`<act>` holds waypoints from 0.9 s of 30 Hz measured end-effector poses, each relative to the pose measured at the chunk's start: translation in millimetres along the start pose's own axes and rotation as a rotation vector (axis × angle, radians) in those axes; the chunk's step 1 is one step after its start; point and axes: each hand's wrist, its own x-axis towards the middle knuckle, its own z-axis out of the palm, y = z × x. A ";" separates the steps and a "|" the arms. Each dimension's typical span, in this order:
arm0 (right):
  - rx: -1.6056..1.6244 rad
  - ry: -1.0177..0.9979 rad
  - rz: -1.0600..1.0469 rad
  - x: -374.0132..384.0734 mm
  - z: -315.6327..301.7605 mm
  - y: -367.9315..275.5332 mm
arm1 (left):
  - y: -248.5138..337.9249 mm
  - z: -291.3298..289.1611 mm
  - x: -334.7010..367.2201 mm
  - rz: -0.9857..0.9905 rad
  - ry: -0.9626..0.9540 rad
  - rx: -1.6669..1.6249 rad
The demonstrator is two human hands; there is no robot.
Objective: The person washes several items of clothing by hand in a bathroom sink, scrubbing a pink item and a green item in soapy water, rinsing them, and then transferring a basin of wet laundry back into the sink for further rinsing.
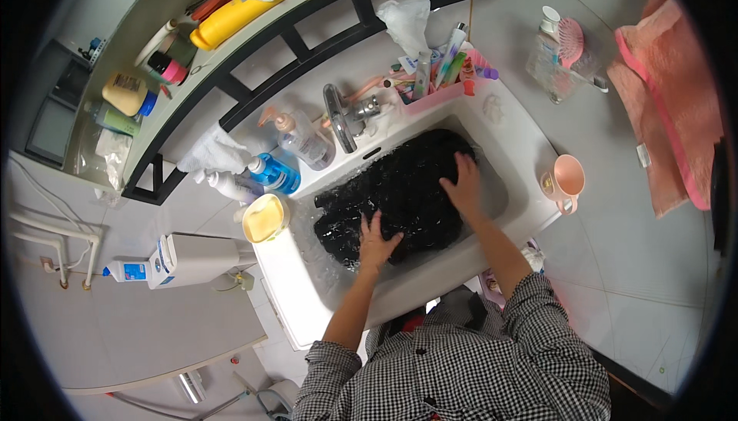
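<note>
Both my hands are down in the sink, set on a black cloth (423, 175) that lies bunched in the middle of the frame, soaked and partly under the water (496, 186). My left hand (378, 244) rests on the near edge of it with the fingers spread apart and the thumb out wide; my right hand (463, 186) touches its right side, fingers apart too, a little blurred. Neither is closed around anything. The white sink (526, 148) holds the water and the cloth together, and the bent metal tap (338, 117) stands at the back rim. Behind it to the right, a pink box (434, 101) is crammed with tubes (450, 59) standing up at a slant. Left of the tap are a clear pump bottle (305, 143) and, just beside it, a bottle of blue liquid (277, 174). At the sink's left corner sits a small tub (284, 209) with a yellow block (263, 219) in it. On the right rim is a pink mug (569, 175), its handle toward me. On the shelf at upper left lies a long yellow bottle (238, 19).
</note>
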 end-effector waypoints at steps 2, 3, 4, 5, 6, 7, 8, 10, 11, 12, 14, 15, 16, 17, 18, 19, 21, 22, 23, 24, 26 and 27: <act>0.069 -0.006 0.061 18.4 7.5 17.8 | -15.9 22.2 11.0 0.023 0.017 -0.003; 0.126 -0.008 0.129 24.0 12.3 25.8 | -24.4 33.7 16.5 0.093 0.015 0.014; 0.129 -0.023 0.134 28.7 16.6 27.7 | -29.3 41.2 17.9 0.159 0.015 0.032; 0.206 -0.071 0.229 32.4 21.8 28.4 | -32.9 49.2 22.5 0.105 0.051 0.033; 0.281 -0.115 0.324 35.2 25.8 30.1 | -39.2 55.4 26.0 0.094 0.047 0.037; 0.294 -0.131 0.318 38.9 27.2 24.0 | -51.5 55.1 29.7 -0.095 -0.003 -0.192; 0.279 -0.231 0.305 41.4 27.4 18.1 | -64.8 53.4 32.0 -0.283 -0.047 -0.423; 0.260 -0.323 0.298 43.8 28.1 20.9 | -68.6 48.2 30.0 -0.297 -0.037 -0.655; 0.365 -0.310 0.283 42.6 26.6 32.0 | -50.2 43.3 29.1 -0.294 0.034 -0.803; 0.485 -0.304 0.258 41.3 25.8 35.4 | -36.1 30.9 26.4 -0.294 0.123 -0.942; 0.454 -0.470 0.370 43.0 27.4 32.9 | -39.2 11.8 22.4 -0.319 0.135 -0.847; 0.406 -0.626 0.484 42.7 27.4 31.0 | -35.4 2.3 19.2 -0.318 0.186 -0.985; 0.409 -0.627 0.486 42.9 19.6 21.3 | -20.8 -8.9 17.3 -0.314 0.230 -1.129; 0.430 -0.662 0.584 41.4 11.5 11.2 | -5.9 -20.7 12.0 -0.323 0.279 -1.117; 0.451 -0.695 0.671 41.3 1.7 0.9 | -0.3 -29.6 9.8 -0.315 0.283 -1.118; 0.454 -0.690 0.665 36.8 5.1 7.1 | 1.0 -39.0 8.4 -0.291 0.317 -1.183; 0.394 -0.527 0.272 27.6 15.6 24.7 | 14.8 -61.5 4.5 -0.272 0.378 -1.235; 0.397 -0.531 0.268 26.6 6.7 12.7 | 14.4 -72.3 1.3 -0.272 0.384 -1.234; 0.393 -0.524 0.213 25.6 -4.2 1.8 | 12.0 -83.2 -1.5 -0.210 0.353 -1.210; 0.388 -0.514 0.157 24.8 -19.7 -11.9 | 14.0 -94.8 -6.0 -0.145 0.319 -1.188; 0.348 -0.513 0.088 33.6 -37.6 -18.2 | 38.8 -116.3 -12.3 -0.043 0.335 -1.118; 0.315 -0.520 0.013 38.0 -49.1 -23.3 | 48.2 -125.5 -15.3 -0.018 0.361 -1.067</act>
